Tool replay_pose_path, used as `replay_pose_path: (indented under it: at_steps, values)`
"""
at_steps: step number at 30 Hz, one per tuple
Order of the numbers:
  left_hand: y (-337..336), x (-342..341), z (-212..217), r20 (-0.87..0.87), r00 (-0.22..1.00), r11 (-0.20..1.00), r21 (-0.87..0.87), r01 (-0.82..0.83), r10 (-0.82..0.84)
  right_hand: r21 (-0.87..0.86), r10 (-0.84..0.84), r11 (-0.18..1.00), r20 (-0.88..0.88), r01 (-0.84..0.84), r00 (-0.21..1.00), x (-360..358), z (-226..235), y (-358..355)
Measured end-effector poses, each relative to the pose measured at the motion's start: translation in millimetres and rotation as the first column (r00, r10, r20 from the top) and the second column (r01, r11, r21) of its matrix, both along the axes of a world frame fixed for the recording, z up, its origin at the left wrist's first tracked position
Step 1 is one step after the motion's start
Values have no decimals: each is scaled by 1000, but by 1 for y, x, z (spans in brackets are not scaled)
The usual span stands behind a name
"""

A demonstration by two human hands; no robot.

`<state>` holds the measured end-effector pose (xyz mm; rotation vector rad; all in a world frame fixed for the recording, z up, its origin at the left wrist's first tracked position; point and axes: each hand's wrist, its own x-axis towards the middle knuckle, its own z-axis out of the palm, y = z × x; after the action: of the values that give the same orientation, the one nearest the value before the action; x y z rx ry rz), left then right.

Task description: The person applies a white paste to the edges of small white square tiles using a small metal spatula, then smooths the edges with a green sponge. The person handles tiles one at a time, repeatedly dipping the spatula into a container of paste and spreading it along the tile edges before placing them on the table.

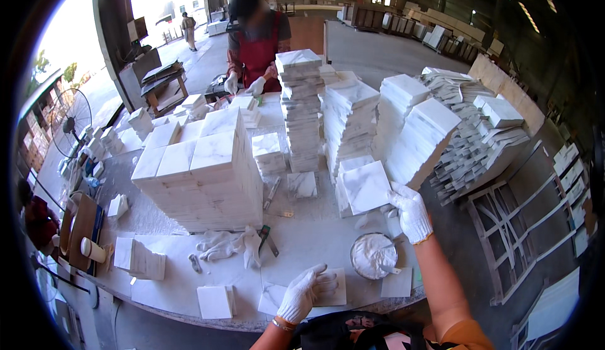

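While the right hand [411,213], in a white work glove, has its grip pinched on the lower right corner of a square white marble tile [366,187] with grey veining, that tile sits tipped up on edge, leaning back against a short pile of the same tiles near the right side of the counter [170,287]. Its face is polished and pale with a few soft grey streaks, edges cut clean. Left hand [304,293], also gloved, lies fingers spread and flat on a smaller loose tile [332,289] at the near edge of the counter, so nothing clamped there, just pressing down. Just beside the right wrist is a round metal bowl [374,255] holding white paste or powder, can't tell which, with a tool handle poking out at its right rim. One spare pair of white gloves [228,245] lies crumpled in front of the big block of stacked tiles [201,176]. Behind it I count roughly four tall tile stacks, the tallest [300,107] dead centre. One other person in a red apron [259,50] stands at the far side.
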<state>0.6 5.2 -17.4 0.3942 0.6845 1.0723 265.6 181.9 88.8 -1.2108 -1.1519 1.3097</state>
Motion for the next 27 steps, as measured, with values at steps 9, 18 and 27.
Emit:
replay_pose_path:
  at_steps: [9, 18, 27]
  values:
    - [0, -5, 3, 84, 996, 999, -44, 0, 3, -28, 32, 999, 58, -30, 998, 8, -8, 75]
    - [1, -7, 6, 89, 996, 997, -71, 7, 0, -80, 34, 997, 116, -24, 993, 13, -14, 90]
    - [-5, -17, 12, -90, 992, 993, -63, -97, 91, 158, -89, 987, 452, 18, 888, 11, 22, 37]
